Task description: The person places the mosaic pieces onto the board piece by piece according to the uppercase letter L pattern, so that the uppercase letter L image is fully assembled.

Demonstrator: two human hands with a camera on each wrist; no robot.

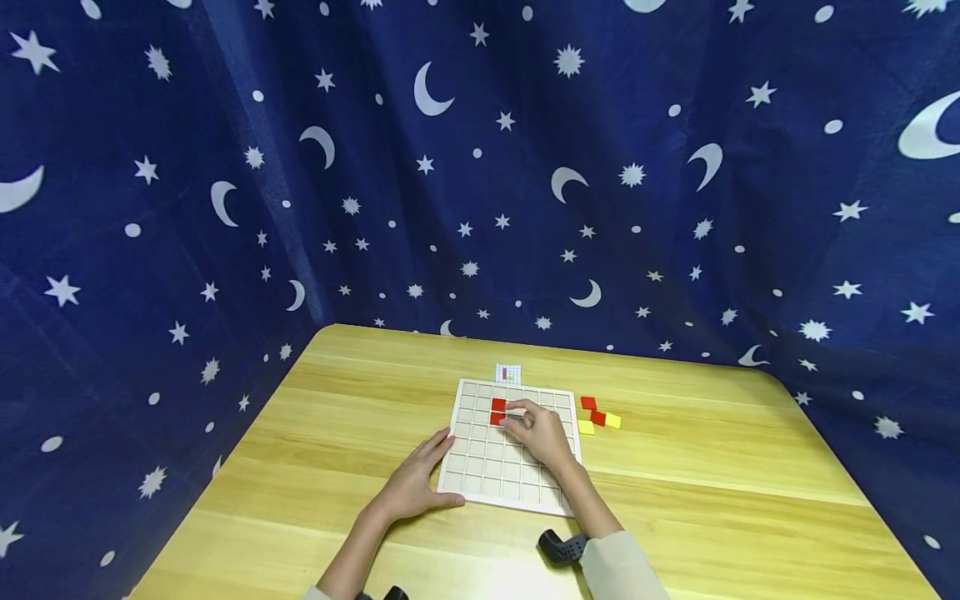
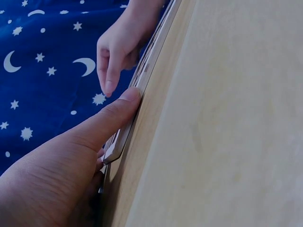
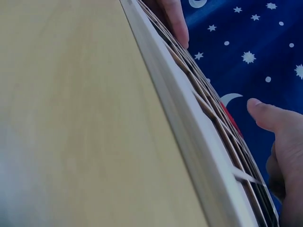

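Note:
A white grid board (image 1: 480, 467) lies on the wooden table. Two red square tiles (image 1: 498, 404) sit in neighbouring cells, one behind the other. My right hand (image 1: 540, 429) is over the board, index finger and thumb apart beside these tiles. No tile shows between its fingertips. At the board's near left corner rests my left hand (image 1: 414, 483), with the thumb along the near edge and the fairly straight fingers against the left edge. In the left wrist view the thumb (image 2: 116, 113) touches the board's side. The right wrist view shows the right thumb (image 3: 267, 115) above the grid.
Several loose red and yellow tiles (image 1: 597, 418) lie to the right of the board. Behind it is a small card (image 1: 507, 373) with a coloured grid pattern. A dark blue curtain (image 1: 480, 183) with moons and stars stands beyond the table (image 1: 712, 467).

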